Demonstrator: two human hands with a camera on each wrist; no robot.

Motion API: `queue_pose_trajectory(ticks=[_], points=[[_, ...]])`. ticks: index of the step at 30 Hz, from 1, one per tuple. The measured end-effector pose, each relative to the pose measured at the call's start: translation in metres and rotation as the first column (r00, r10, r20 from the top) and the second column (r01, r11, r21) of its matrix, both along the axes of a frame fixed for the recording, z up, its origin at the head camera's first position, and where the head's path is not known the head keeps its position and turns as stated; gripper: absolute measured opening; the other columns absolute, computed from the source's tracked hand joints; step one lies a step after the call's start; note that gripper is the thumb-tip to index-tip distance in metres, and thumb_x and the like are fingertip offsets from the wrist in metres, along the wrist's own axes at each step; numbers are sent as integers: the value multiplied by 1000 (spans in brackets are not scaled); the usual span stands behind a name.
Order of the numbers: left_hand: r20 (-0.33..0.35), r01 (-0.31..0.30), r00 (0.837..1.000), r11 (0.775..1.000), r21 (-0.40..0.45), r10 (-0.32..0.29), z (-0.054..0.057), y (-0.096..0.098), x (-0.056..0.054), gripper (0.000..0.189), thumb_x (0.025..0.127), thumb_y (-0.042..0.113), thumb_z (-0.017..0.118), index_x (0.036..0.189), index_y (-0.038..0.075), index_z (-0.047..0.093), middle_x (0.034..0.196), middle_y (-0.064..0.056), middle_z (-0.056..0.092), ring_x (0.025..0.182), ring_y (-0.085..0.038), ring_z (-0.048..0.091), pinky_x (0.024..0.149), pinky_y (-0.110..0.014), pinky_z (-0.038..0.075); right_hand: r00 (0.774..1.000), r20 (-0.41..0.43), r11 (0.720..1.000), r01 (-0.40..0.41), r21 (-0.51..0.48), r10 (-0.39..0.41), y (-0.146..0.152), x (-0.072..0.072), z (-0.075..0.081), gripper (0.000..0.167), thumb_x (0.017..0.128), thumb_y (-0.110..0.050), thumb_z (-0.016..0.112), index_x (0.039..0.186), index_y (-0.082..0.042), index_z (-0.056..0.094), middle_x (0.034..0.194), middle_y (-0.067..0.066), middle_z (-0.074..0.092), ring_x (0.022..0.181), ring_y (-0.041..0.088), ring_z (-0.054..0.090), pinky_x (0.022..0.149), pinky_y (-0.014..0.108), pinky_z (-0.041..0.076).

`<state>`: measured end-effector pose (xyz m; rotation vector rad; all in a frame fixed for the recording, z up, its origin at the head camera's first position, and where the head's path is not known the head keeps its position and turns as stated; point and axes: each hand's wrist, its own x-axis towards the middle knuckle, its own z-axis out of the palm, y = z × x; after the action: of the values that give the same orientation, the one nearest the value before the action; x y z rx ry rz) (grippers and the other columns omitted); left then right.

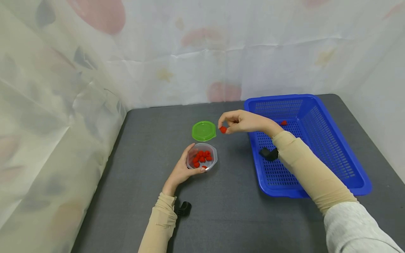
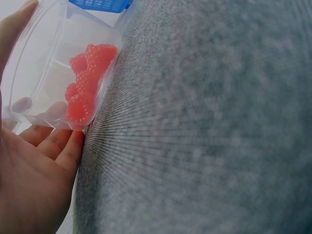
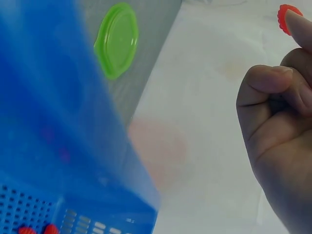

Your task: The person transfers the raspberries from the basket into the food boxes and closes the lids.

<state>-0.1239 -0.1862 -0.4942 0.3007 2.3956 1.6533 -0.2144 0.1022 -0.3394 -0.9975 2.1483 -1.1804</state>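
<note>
Red raspberry (image 1: 223, 130), right hand (image 1: 244, 122) apparently aloft

Head: above, forward-down. Left wrist: low, tilted, close on clear cup (image 2: 51, 63). Right wrist: tilted, close over basket (image 3: 48, 73); shares lid (image 3: 117, 41) with head.

A strip of grey desk (image 1: 234, 196) between the clear tub (image 1: 207, 146) and the blue basket (image 1: 278, 193) leaves passage; the basket's raised walls block low travel; the right sleeve (image 1: 313, 168) crosses overhead; the left hand (image 1: 183, 169) bars the tub's left side.
</note>
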Motion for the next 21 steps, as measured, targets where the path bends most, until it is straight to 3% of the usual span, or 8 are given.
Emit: queue_pose_trajectory(ticks=[9,17,21], points=[[4,-3,1000,1000,-5,3,0,0,1,96,70,27,82,145,32,22,144,-4,40,133,-25,39,111,-50,29,997,17,997,-75,-30,76,-22,-2,-3,22,89,-10,57,111,-14,58,65,0,35,54,12,29,69,29,41],[19,-6,1000,1000,-4,6,-1,0,0,96,70,29,82,145,33,21,144,-3,40,133,-24,39,111,-50,29,993,55,994,-107,-12,108,-44,-4,-8,22,88,-9,56,109,-16,59,65,-1,35,54,12,30,83,35,50],[48,10,999,1000,3,-10,16,4,5,95,73,23,80,147,28,20,146,-7,38,134,-27,38,112,-49,28,991,68,993,-118,6,118,-55,-5,-14,23,88,-7,55,109,-14,59,64,-1,36,53,12,30,73,29,47]])
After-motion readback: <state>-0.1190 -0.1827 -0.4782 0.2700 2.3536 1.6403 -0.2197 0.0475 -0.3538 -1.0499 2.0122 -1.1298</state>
